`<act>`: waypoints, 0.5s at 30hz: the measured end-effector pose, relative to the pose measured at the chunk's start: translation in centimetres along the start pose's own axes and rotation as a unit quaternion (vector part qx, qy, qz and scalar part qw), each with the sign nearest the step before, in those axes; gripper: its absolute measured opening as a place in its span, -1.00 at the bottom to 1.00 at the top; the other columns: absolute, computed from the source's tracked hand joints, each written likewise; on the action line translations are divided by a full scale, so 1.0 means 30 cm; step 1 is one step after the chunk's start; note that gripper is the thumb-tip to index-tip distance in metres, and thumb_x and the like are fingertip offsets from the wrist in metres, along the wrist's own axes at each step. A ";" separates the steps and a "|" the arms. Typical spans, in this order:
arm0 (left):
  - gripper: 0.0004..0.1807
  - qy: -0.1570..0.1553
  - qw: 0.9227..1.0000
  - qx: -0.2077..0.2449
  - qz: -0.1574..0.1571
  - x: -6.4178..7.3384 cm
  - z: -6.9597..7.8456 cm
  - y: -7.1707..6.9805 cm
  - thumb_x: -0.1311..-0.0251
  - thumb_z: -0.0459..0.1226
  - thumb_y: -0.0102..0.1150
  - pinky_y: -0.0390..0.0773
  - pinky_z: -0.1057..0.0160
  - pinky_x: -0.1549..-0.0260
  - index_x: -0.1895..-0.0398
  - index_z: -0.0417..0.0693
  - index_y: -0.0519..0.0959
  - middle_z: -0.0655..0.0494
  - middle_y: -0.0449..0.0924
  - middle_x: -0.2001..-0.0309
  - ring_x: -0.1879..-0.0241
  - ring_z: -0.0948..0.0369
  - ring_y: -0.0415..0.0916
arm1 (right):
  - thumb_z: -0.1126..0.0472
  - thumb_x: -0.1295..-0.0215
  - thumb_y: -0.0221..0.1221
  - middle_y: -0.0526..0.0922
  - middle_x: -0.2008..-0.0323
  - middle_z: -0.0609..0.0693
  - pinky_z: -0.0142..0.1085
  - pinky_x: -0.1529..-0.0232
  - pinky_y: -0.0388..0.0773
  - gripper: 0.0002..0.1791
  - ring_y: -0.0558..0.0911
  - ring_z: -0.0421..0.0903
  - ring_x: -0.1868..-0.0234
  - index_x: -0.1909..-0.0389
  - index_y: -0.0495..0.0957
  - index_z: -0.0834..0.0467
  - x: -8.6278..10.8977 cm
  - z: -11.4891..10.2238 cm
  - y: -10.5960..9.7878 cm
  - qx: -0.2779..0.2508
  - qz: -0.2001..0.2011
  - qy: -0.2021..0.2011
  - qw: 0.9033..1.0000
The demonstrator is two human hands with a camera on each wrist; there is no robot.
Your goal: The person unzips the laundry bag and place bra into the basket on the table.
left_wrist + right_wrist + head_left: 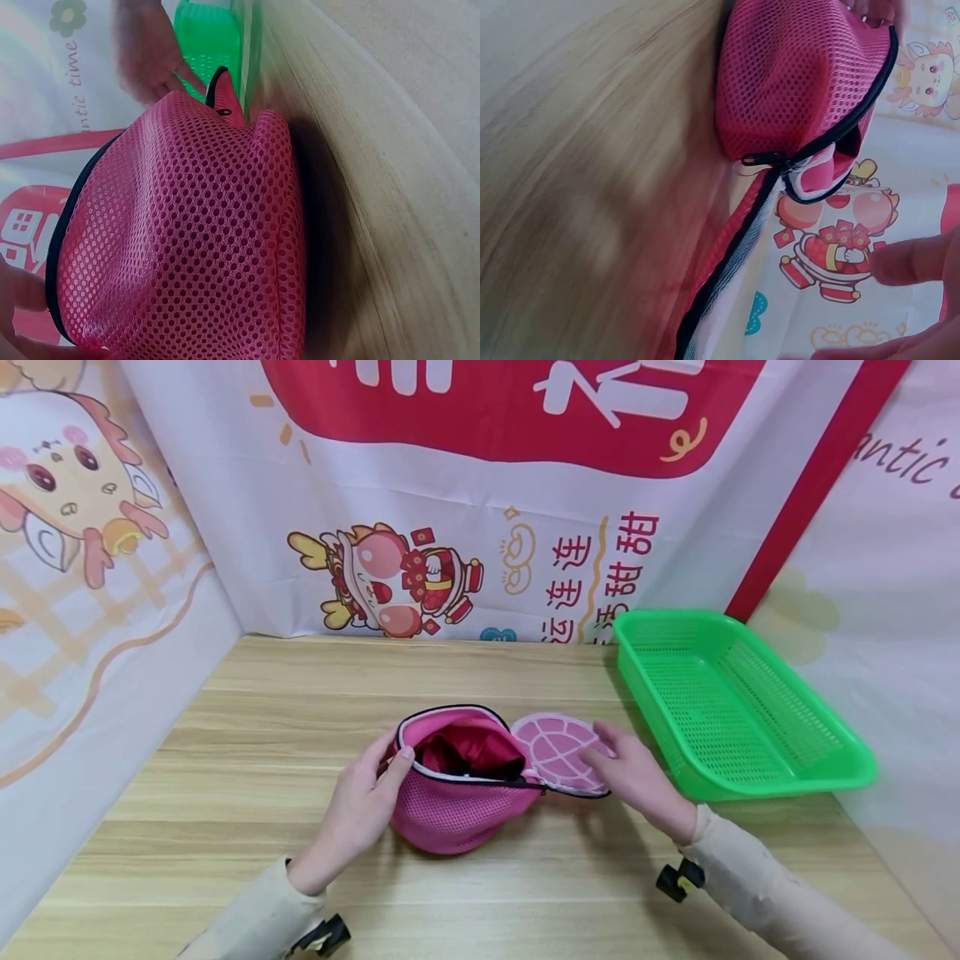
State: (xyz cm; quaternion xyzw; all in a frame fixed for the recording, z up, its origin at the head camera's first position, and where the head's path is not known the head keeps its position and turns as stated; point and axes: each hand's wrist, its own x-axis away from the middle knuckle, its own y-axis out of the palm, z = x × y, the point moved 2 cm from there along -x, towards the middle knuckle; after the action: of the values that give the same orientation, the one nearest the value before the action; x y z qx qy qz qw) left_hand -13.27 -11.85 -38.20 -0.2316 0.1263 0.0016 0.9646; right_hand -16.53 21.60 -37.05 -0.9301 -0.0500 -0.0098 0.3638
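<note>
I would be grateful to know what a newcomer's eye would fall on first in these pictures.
Most likely the bright pink mesh bag near the middle of the wooden table, its mouth open, its rim held by the left hand and its round lid folded out to the right. Next would come the vivid green basket at the table's right side, then the large red panel with white lettering on the backdrop behind.

1. Bag (461, 814): rounded pink mesh, unzipped, sitting with its black-edged mouth gaping upward.
2. Lid (558, 754): pink with pale web-like strips, folded out toward three o'clock, joined to the bag.
3. Zip pull (759, 159): black, at the mouth's four o'clock.
</note>
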 end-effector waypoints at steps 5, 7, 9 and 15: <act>-0.47 0.005 1.000 0.003 -0.001 0.002 0.001 -0.002 -0.47 -0.09 0.00 0.38 0.03 -0.21 -0.36 -0.22 0.38 -0.10 0.52 -0.20 -0.18 0.06 0.46 | 0.14 -0.40 0.14 0.46 -0.22 0.31 0.01 -0.25 0.35 -0.42 0.42 0.17 -0.27 -0.31 0.33 0.40 -0.011 -0.019 0.005 -0.066 -0.007 -0.030 0.997; -0.47 0.005 1.000 0.001 -0.001 0.002 0.002 -0.004 -0.47 -0.10 0.00 0.38 0.02 -0.21 -0.36 -0.22 0.38 -0.10 0.52 -0.20 -0.18 0.06 0.46 | 0.18 -0.38 0.17 0.49 -0.20 0.28 -0.06 -0.20 0.43 -0.46 0.46 0.13 -0.23 -0.29 0.37 0.36 -0.018 -0.019 0.005 -0.102 -0.013 -0.027 0.994; -0.47 0.003 1.000 -0.002 -0.001 0.003 0.002 -0.006 -0.47 -0.09 -0.01 0.37 0.02 -0.21 -0.36 -0.21 0.38 -0.10 0.51 -0.20 -0.18 0.06 0.46 | 0.21 -0.35 0.20 0.51 -0.18 0.26 -0.13 -0.14 0.49 -0.48 0.50 0.09 -0.19 -0.26 0.40 0.34 -0.025 -0.016 0.004 -0.140 -0.017 -0.027 0.990; -0.45 -0.004 1.000 -0.003 -0.005 0.002 0.006 -0.014 -0.47 -0.09 0.00 0.35 0.02 -0.23 -0.38 -0.21 0.36 -0.12 0.50 -0.21 -0.22 0.03 0.42 | 0.23 -0.29 0.28 0.57 -0.12 0.20 -0.26 -0.03 0.56 -0.49 0.55 0.04 -0.13 -0.22 0.45 0.34 -0.037 -0.020 0.008 -0.178 -0.024 -0.037 0.983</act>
State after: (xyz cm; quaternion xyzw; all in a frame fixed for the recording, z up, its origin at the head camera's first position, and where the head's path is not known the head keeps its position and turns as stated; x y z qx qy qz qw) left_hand -13.13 -12.14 -37.88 -0.2355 0.1211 -0.0020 0.9643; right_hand -17.61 20.94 -36.84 -0.9782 -0.0834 0.0075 0.1903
